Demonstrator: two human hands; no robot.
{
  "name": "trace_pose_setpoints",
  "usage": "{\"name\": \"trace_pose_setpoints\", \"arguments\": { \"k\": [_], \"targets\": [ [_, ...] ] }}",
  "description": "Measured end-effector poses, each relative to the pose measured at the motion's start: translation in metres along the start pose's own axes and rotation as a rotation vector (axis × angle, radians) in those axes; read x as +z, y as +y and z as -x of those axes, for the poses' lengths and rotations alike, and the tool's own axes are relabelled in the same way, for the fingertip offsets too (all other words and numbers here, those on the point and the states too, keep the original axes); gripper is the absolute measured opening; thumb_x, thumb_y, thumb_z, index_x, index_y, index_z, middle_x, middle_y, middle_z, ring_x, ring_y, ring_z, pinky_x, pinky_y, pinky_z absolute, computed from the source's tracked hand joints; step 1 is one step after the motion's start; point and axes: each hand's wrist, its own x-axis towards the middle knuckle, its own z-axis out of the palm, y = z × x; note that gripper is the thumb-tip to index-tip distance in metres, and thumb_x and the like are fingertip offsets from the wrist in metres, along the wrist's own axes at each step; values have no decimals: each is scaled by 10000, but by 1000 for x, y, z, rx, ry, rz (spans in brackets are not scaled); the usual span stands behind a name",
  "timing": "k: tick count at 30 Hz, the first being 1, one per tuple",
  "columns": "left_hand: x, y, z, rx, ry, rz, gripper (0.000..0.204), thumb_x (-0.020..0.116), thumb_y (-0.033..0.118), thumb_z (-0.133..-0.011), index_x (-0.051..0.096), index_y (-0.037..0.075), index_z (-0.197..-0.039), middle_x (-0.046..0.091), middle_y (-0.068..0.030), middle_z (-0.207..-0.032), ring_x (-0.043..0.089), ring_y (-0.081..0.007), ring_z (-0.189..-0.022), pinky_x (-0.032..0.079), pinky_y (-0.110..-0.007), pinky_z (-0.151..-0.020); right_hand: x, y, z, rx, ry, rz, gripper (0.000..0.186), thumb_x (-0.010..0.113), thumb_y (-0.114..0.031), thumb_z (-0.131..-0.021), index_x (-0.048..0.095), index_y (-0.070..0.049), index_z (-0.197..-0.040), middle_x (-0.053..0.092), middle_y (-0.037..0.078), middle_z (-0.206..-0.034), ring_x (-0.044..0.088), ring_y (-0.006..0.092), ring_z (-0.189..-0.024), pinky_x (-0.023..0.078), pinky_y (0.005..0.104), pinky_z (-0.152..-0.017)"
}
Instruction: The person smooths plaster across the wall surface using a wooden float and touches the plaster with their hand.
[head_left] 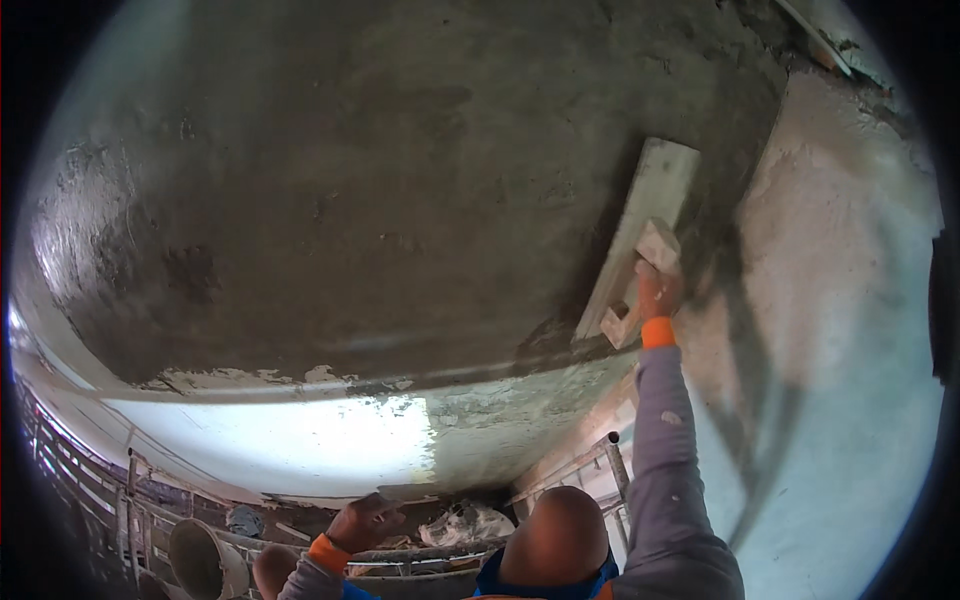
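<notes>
here the right hand (657, 293) grips the handle of one wooden float (640, 240), pressed flat on the wet plaster (350, 180). the left hand (362, 520) holds one trowel (405, 492) low. one bucket (205, 560) stands below.

Dim, murky picture; glare burns out the pale band (300, 440) at seven o'clock, black fisheye rim all round, edges soft and bent.

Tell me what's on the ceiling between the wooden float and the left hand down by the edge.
In the head view, only wet grey plaster spreads between the wooden float under the right hand and the left hand, then a pale painted band near the edge.
</notes>
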Motion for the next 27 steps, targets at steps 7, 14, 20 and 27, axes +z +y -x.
{"name": "trace_pose_setpoints", "arguments": {
  "k": [7,14,20,27],
  "targets": [
    [35,-29,-7,-105,-38,36,237,720,228,-794,672,38,-926,638,-122,-781,624,-268,-683,492,-365,-597,46,-84,95,-189,-412,383,302,575,-120,-777,640,-27,-1056,657,168,-955,620,343,-911,504,381,-787],
    [33,-32,-19,-50,-19,72,230,705,221,-812,674,26,-932,638,-137,-775,626,-280,-672,496,-361,-590,-70,50,-70,-183,-27,443,121,630,-130,-777,654,-24,-830,679,84,-825,633,252,-748,487,381,-697],
    [18,-25,-8,15,-60,-72,245,710,211,-814,674,39,-985,632,-114,-774,629,-240,-672,499,-344,-592,-57,16,-146,262,-157,-54,144,667,-162,-723,599,-38,-700,541,3,-681,483,158,-579,435,346,-604],
    [27,-12,-1,123,-147,-149,188,701,178,-819,680,66,-968,621,-83,-832,617,-226,-705,511,-342,-574,-1,31,53,-263,-339,227,233,697,-232,-656,630,-55,-793,614,179,-763,552,400,-638,417,489,-606]
  ]
}}
